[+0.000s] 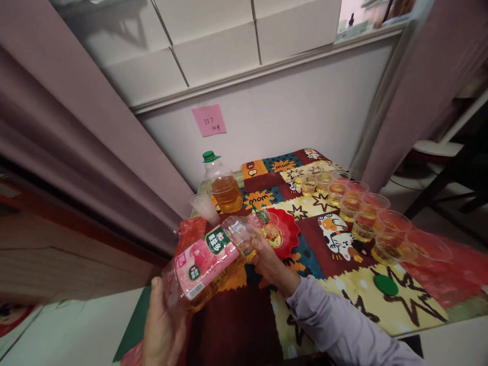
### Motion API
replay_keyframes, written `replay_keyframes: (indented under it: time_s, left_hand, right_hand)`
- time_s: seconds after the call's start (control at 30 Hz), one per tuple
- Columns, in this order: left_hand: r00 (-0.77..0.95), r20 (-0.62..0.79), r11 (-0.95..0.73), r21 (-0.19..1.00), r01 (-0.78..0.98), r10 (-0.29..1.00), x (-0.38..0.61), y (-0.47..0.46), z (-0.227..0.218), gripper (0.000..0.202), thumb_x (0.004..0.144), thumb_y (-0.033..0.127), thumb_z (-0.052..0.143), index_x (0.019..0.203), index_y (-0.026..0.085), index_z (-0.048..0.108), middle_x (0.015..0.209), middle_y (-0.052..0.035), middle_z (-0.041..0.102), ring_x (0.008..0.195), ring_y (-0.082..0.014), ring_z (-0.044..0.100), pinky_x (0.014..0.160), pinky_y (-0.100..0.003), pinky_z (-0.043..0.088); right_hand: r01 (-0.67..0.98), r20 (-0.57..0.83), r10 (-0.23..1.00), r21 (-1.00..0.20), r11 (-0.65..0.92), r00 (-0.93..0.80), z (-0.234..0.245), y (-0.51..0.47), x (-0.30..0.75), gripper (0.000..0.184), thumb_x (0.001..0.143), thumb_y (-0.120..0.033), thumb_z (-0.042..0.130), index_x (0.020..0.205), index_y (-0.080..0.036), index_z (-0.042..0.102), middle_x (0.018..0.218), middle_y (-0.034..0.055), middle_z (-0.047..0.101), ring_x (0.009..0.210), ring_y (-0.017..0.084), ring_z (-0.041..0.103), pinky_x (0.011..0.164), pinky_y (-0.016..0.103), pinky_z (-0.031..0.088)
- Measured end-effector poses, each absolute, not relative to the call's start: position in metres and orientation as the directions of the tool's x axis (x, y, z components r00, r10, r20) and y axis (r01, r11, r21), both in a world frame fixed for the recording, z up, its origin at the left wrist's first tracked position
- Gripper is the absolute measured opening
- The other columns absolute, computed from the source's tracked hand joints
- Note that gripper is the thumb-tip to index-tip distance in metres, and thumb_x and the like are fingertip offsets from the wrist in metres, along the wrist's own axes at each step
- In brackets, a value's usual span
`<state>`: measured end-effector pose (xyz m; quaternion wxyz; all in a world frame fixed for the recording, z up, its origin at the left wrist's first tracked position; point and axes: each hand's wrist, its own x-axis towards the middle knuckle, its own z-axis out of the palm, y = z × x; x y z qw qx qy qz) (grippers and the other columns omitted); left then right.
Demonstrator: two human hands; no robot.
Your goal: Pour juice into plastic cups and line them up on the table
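My left hand grips the base of a clear bottle with a pink label, tilted so its mouth points at a small plastic cup. The bottle holds a little amber liquid. My right hand supports the bottle near its neck and sits beside the cup, fingers curled. The cup stands on a red plate on a patterned tablecloth. A green bottle cap lies on the cloth to the right.
Several small cups of amber liquid stand in rows at the right. A second bottle with a green cap and a stack of empty cups are at the back left. A pink note is on the wall.
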<state>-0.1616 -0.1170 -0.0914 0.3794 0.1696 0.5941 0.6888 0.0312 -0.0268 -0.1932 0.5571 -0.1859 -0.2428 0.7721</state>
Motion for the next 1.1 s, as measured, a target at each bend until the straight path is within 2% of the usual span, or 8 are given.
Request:
replay_keyframes:
  time_s: [0.13,0.37,0.57,0.73,0.93,1.1]
  left_hand:
    - [-0.643,-0.214,-0.014,0.944,-0.33,0.735,-0.1609,-0.1166,-0.0913,0.061,0.078,0.079,0.093,0.106,0.025,0.086,0.12,-0.009,0.089,0.137,-0.0439,0.076,0.108,-0.056,0.069]
    - [-0.652,-0.213,-0.018,0.944,-0.328,0.727,-0.1625,-0.1187,-0.0931,0.066,0.073,0.079,0.097,0.105,0.023,0.086,0.124,-0.0094,0.089,0.141,-0.0427,0.074,0.112,-0.051,0.067]
    - [-0.644,-0.22,-0.011,0.943,-0.334,0.732,-0.1629,-0.1182,-0.0936,0.064,0.078,0.079,0.094,0.109,0.023,0.086,0.123,-0.0093,0.089,0.143,-0.0431,0.073,0.111,-0.053,0.068]
    - [-0.644,-0.224,-0.01,0.941,-0.339,0.732,-0.165,-0.1188,-0.0954,0.064,0.077,0.078,0.095,0.108,0.023,0.087,0.123,-0.0087,0.089,0.14,-0.0425,0.075,0.11,-0.053,0.068]
    - [-0.646,-0.229,-0.014,0.937,-0.348,0.728,-0.1656,-0.1186,-0.0948,0.064,0.075,0.077,0.097,0.107,0.022,0.086,0.121,-0.0089,0.089,0.14,-0.0409,0.075,0.107,-0.048,0.069]
    - [-0.641,-0.216,-0.019,0.941,-0.338,0.737,-0.1646,-0.1186,-0.0948,0.062,0.079,0.076,0.094,0.109,0.023,0.087,0.124,-0.0087,0.089,0.139,-0.0414,0.076,0.109,-0.051,0.069]
  right_hand:
    - [-0.77,-0.008,0.949,-0.583,-0.26,-0.315,-0.1943,-0.0269,0.0314,0.074,0.083,-0.065,0.096,0.144,-0.032,0.069,0.144,0.0096,0.083,0.127,0.037,0.082,0.095,0.052,0.073]
    - [-0.769,0.001,0.949,-0.586,-0.255,-0.316,-0.1931,-0.0275,0.0323,0.079,0.083,-0.066,0.097,0.148,-0.032,0.068,0.154,0.0113,0.078,0.13,0.038,0.081,0.093,0.05,0.073]
    - [-0.771,-0.009,0.949,-0.58,-0.261,-0.314,-0.1914,-0.028,0.0325,0.078,0.082,-0.066,0.097,0.146,-0.032,0.068,0.149,0.0106,0.081,0.133,0.038,0.079,0.096,0.051,0.073]
    - [-0.756,-0.026,0.948,-0.596,-0.27,-0.318,-0.1921,-0.0272,0.0328,0.08,0.081,-0.066,0.097,0.147,-0.032,0.068,0.15,0.0101,0.08,0.126,0.037,0.082,0.091,0.049,0.074]
    - [-0.768,0.005,0.947,-0.587,-0.256,-0.32,-0.195,-0.0269,0.0322,0.078,0.083,-0.067,0.096,0.147,-0.032,0.068,0.153,0.0099,0.079,0.128,0.037,0.081,0.093,0.049,0.074]
    - [-0.767,0.002,0.948,-0.587,-0.257,-0.319,-0.1944,-0.0273,0.0324,0.079,0.082,-0.066,0.097,0.148,-0.033,0.068,0.153,0.0098,0.08,0.129,0.037,0.081,0.093,0.05,0.074]
